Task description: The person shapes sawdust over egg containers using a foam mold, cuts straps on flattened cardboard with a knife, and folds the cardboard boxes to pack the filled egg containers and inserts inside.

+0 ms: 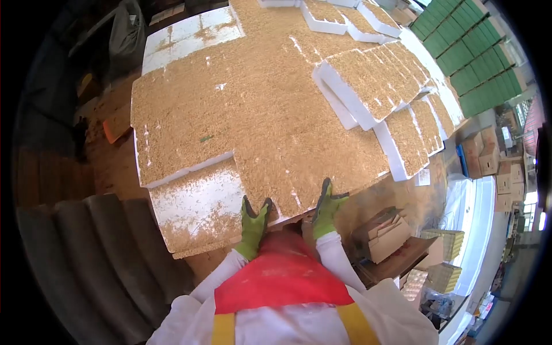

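Observation:
My left hand [253, 225], in a green glove with dark fingertips, is at the near edge of the tray-covered surface. Its thumb and fingers are spread, beside a mostly bare white foam tray [198, 192]. A short way to the right, my right hand [326, 210] wears a matching glove, fingers apart, at the same edge. Between them lies the front edge of a white foam tray [294, 201] covered with tan, crumbly material. Neither hand visibly lifts anything; the undersides of the fingers are hidden.
Filled foam trays [374, 80] are stacked unevenly at the right. Another scantily covered white tray [192, 40] is at the far left. Dark rolls [109, 247] stand at the left, an open cardboard box [382, 236] at the right. Green stacks [471, 52] rise behind.

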{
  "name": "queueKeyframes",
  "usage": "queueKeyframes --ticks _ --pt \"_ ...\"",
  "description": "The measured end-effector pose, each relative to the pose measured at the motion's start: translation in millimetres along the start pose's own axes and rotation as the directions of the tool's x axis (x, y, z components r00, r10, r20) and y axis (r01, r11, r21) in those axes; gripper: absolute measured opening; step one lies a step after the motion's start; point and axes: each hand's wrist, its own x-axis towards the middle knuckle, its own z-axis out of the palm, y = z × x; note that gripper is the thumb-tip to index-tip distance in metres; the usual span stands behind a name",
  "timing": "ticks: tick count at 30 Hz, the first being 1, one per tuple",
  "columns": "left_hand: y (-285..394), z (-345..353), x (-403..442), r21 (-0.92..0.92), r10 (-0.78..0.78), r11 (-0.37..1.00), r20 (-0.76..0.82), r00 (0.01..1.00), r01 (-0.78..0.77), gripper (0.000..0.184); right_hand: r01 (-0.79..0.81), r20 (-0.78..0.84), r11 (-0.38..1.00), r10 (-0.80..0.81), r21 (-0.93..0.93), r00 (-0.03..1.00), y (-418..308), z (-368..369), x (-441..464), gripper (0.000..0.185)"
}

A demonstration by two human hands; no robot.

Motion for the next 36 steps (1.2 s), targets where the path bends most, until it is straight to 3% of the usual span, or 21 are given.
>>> queueKeyframes --ticks 4,7,9,12,14,17,19,20,21,22,23,24,25,27,28,29,30,31,33,35,36 --pt "-23.2 -21.1 17.9 -0.41 -0.092 0.903 0.095 0.991 0.123 0.068 -0.098 0.019 0.972 0.096 0.214 0.995 -45.8 -10.1 -11.5 0.076" --pt "-23.8 -27.1 32.8 0.155 0.326 0.905 0.347 0.879 -0.396 0.049 -0.652 0.513 0.592 0.417 0.474 0.75 -69.1 -35.6 6.5 0.072" --pt "16.6 -8.2 -0.7 -0.259 -0.13 0.946 0.242 0.961 0.194 0.044 -0.49 0.329 0.778 0.378 0.394 0.865 -72.5 -37.9 -1.3 0.07" --pt "-9.1 -36.4 -31.7 0.203 0.339 0.884 0.338 0.878 -0.42 0.054 -0.407 0.272 0.868 0.334 0.284 0.902 -82.6 -70.2 -21.8 0.063" --pt "12.6 -25.0 -61.9 -0.065 0.01 0.998 0.16 0.987 0.001 0.063 -0.371 0.309 0.838 0.257 0.401 0.915 -107.0 -100.8 -37.2 0.05" --pt "22.3 -2.0 -96.6 -0.13 0.067 0.991 0.207 0.976 -0.041 0.06 -0.158 0.255 0.849 0.029 0.504 0.967 -119.9 -147.6 -35.3 0.057" --pt "49.6 44.0 -112.9 0.077 0.119 0.986 0.319 0.94 -0.15 0.055 -0.382 0.252 0.634 0.289 0.672 0.924 -173.3 -182.1 -14.8 0.066" --pt "52.7 63.4 -115.5 0.248 0.103 0.947 0.367 0.925 -0.204 0.052 -0.121 0.33 0.915 -0.014 0.386 0.944 -166.4 -203.3 13.1 0.058" --pt "49.1 86.9 -116.1 0.238 -0.043 0.97 0.37 0.928 -0.05 0.051 0.407 0.378 0.91 -0.351 -0.077 0.857 -159.5 -224.7 41.0 0.052" --pt "33.0 107.7 -110.1 0.148 0.046 0.981 0.463 0.885 -0.128 0.052 0.723 0.382 0.624 -0.616 -0.296 0.689 -152.6 -246.1 68.8 0.046" --pt "34.1 146.6 -111.3 0.083 0.035 0.993 0.497 0.867 -0.088 0.059 0.318 0.186 0.933 -0.348 0.169 0.919 -172.5 -247.6 96.6 0.048" --pt "14.7 181.4 -105.4 0.088 0.066 0.988 0.498 0.864 -0.126 0.072 -0.174 0.194 0.763 0.065 0.622 0.979 -193.0 -245.6 124.1 0.05" --pt "-4.7 216.1 -99.8 0.093 0.097 0.982 0.5 0.861 -0.165 0.086 0.107 0.159 0.963 -0.149 0.247 0.976 -188.5 -260.5 155.1 0.053" --pt "-38.2 286.3 -85.5 0.111 0.158 0.965 0.481 0.862 -0.238 0.1 0.64 0.366 0.597 -0.526 -0.484 0.768 -149.8 -304.9 249.5 0.059" --pt "-52.3 324.8 -82.0 0.152 0.184 0.948 0.46 0.869 -0.281 0.1 0.448 0.494 0.885 -0.336 -0.126 0.802 -161.5 -298.7 280.7 0.057" --pt "-66.4 359.1 -73.9 0.215 0.217 0.919 0.426 0.878 -0.331 0.1 -0.153 0.6 0.914 -0.114 0.376 0.792 -174.1 -293.8 311.0 0.056" --pt "-82.1 391.5 -66.9 0.3 0.255 0.872 0.394 0.883 -0.386 0.101 -0.555 0.667 0.654 0.101 0.515 0.738 -187.7 -288.8 341.6 0.057" --pt "-89.4 413.6 -53.0 0.389 0.289 0.811 0.382 0.878 -0.437 0.102 -0.265 0.553 0.887 0.013 0.379 0.833 -163.9 -283.4 386.3 0.059" --pt "-34.6 411.7 -32.5 0.442 0.231 0.76 0.501 0.834 -0.476 0.09 -0.122 0.438 0.947 -0.021 0.297 0.899 -153.2 -258.7 436.6 0.063" --pt "13.6 399.1 -8.1 0.592 0.116 0.594 0.607 0.786 -0.545 0.076 -0.303 0.463 0.884 0.115 0.356 0.879 -149.1 -239.3 464.5 0.06" --pt "22.6 393.7 -3.8 0.643 0.035 0.499 0.654 0.755 -0.581 0.07 -0.09 0.373 0.95 -0.03 0.3 0.927 -124.1 -251.7 483.7 0.059"
